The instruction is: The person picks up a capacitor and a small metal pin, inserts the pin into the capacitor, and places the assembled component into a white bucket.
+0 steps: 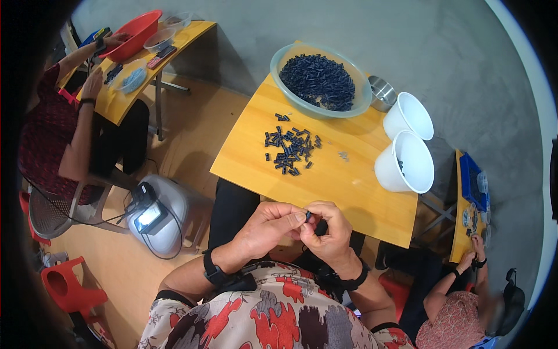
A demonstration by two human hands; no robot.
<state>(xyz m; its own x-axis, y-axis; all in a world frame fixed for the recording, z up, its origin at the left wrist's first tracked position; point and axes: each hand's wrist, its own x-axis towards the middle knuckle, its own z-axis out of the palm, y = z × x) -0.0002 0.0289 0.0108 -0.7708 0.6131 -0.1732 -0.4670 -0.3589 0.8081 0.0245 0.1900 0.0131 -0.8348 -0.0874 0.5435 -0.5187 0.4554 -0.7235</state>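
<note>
The bare left hand (270,225) and bare right hand (329,234) meet before the yellow wooden desk (247,160), each one's grip pinching the same small dark-blue piece (308,216). Similar loose pieces (290,148) lie on the desk, near a round translucent basin (317,111) and 2 white buckets (387,166).

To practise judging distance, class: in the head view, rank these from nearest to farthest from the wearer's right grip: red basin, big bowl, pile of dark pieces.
1. Pile of dark pieces, ahead, slightly left.
2. Big bowl, ahead, beyond the pile.
3. Red basin, far left.
</note>
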